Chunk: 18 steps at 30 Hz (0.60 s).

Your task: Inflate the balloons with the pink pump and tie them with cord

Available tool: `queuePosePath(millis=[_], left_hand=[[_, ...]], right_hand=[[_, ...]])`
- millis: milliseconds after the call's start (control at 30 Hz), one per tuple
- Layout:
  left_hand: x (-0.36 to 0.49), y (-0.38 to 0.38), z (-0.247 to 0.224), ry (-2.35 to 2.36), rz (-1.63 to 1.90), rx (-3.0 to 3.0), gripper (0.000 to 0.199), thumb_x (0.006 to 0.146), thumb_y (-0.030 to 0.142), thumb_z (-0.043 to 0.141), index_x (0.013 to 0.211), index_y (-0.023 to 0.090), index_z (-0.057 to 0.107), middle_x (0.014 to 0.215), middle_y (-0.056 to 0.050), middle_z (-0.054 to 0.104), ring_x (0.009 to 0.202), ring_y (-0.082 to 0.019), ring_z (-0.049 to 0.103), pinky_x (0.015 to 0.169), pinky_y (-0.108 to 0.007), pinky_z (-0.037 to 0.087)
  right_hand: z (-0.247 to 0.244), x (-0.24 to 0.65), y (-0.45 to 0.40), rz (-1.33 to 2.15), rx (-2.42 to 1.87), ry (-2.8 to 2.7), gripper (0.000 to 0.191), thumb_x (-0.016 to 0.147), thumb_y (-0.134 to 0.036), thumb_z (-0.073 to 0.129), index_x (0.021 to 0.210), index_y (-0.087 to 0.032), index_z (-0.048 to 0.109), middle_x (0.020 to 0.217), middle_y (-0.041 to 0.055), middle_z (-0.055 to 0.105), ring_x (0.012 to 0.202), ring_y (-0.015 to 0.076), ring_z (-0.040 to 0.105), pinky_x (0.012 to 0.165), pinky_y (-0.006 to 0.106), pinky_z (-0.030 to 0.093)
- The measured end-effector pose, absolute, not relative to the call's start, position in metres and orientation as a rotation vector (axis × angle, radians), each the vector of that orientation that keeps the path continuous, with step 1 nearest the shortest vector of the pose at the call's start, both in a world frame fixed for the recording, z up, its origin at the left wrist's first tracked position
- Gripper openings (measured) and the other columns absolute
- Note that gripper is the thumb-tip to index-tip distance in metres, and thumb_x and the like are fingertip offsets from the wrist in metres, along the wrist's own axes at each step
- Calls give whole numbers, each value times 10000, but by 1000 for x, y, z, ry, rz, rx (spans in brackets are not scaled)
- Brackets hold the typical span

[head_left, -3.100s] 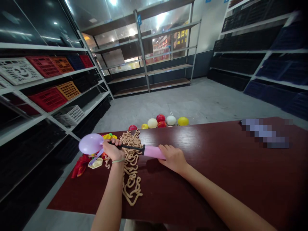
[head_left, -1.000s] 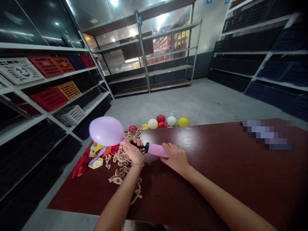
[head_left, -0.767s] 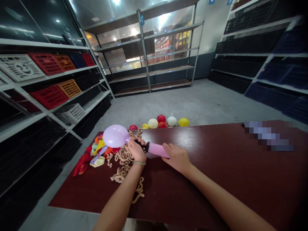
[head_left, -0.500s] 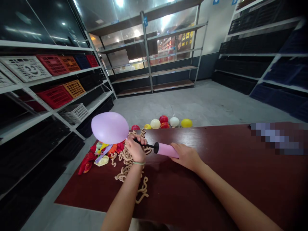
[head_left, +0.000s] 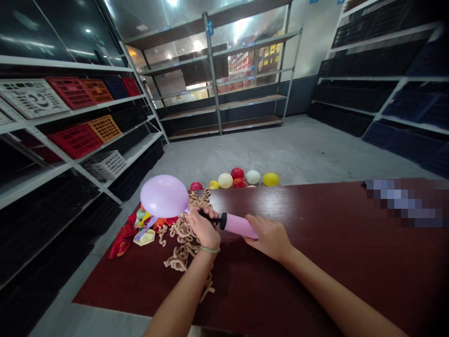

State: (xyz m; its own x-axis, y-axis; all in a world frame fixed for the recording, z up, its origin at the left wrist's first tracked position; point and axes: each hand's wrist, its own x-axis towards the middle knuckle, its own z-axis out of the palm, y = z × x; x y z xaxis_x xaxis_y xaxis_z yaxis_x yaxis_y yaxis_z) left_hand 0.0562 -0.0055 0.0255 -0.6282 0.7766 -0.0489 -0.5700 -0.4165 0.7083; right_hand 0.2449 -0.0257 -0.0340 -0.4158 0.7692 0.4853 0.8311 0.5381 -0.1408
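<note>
A pink balloon pump (head_left: 238, 225) stretches between my two hands above the table. My right hand (head_left: 270, 236) is wrapped round its pink barrel. My left hand (head_left: 205, 225) is closed on the pump's black end, where the neck of an inflated light purple balloon (head_left: 164, 196) meets it; the fingers hide how the neck sits there. Under and beside my left hand lies a heap of beige, curly strands (head_left: 182, 229). Flat, uninflated balloons (head_left: 122, 238) in red, yellow, purple and cream are piled at the left.
The dark red-brown table (head_left: 315, 262) spans the front. Several inflated balloons (head_left: 225, 180) show on the floor past its far edge. A blurred-out item (head_left: 403, 203) lies at the table's right. Shelving with crates (head_left: 75, 140) stands left, and more racks (head_left: 219, 93) stand behind.
My left hand and the black end have come closer to the pink barrel, shortening the exposed black rod. The purple balloon has shifted slightly right and down.
</note>
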Motion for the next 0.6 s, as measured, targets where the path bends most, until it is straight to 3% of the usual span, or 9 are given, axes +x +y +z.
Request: queuePosePath(millis=[100,300,600], left_hand=[[68,-7,18,864,2077,427,146,856,292,510,782,225,403,581,54,436,429,-96,417,453,-242,345],[44,8,22,882,1942,333,205,839,302,525,751,227,355,552,71,378,404,-83,360,433,-227,290],[-6,11,42,850,2146,342,134,840,213,479,798,217,352,596,67,352,455,-74,343,477,-226,273]], right_hand=[[-32,242,-28,-138,-1305,-2267,367,830,-359,597,1158,-195,614,911,38,699,776,181,634,637,277,335],[-28,239,-24,-228,-1247,-2376,454,906,-464,551,1253,-172,572,975,73,704,777,192,630,630,287,332],[-19,287,-1,-438,-1148,-2412,462,938,-495,511,1267,-180,589,957,80,689,798,198,579,643,300,309]])
